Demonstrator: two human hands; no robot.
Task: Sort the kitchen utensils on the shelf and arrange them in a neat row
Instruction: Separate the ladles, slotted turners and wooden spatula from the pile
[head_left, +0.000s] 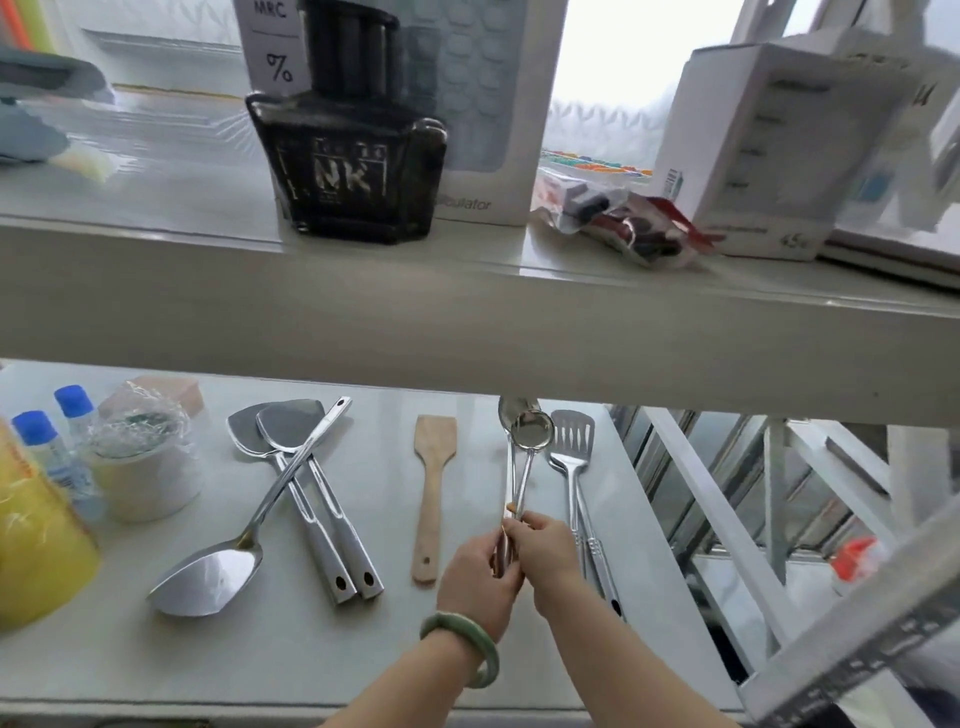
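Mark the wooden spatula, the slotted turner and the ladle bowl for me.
wooden spatula (430, 496), head view, on its handle.
slotted turner (572, 432), head view, on the slotted blade.
ladle (532, 430), head view, on the round bowl.

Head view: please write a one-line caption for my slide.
Both hands, left hand and right hand, hold two ladles between wooden spatula and slotted turner.

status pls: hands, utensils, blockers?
Left hand and right hand both gripping the ladle and spoon handles. Wooden spatula lying straight. Blocker: long spoon crossed over two turners.
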